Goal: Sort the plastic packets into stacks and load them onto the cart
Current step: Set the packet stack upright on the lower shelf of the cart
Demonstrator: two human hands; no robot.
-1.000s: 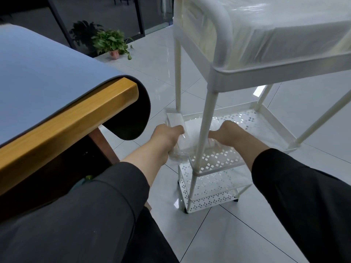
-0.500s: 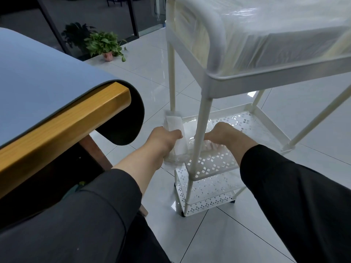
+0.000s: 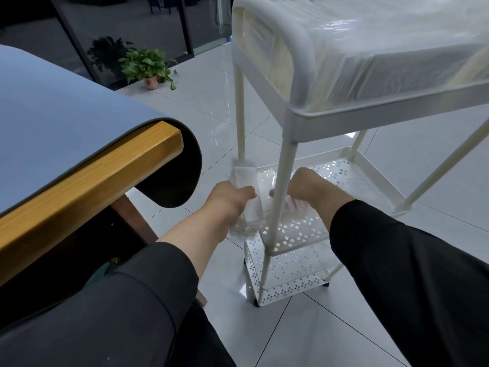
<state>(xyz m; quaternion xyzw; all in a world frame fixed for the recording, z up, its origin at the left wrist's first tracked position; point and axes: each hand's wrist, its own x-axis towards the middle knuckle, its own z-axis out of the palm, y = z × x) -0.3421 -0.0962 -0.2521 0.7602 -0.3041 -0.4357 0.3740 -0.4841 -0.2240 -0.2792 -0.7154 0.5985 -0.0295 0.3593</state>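
Note:
A white three-tier cart [image 3: 299,123] stands on the tiled floor to my right. Its top tray is heaped with clear plastic packets [image 3: 370,49]. At the left end of the perforated middle shelf [image 3: 352,176], both my hands hold a stack of clear packets with white inserts [image 3: 244,176]. My left hand [image 3: 229,200] grips the stack's left side outside the cart. My right hand [image 3: 307,184] reaches in behind the front post and holds its right side. The post hides part of the stack.
A table with a blue-grey mat [image 3: 66,123] and a wooden edge [image 3: 87,192] sits close on my left. The cart's bottom shelf [image 3: 288,271] is bare. A potted plant [image 3: 148,67] stands by the dark glass wall beyond.
The view has shifted slightly, so the cart sits further left in view. Both hands keep their hold on the packet stack at the middle shelf's left end.

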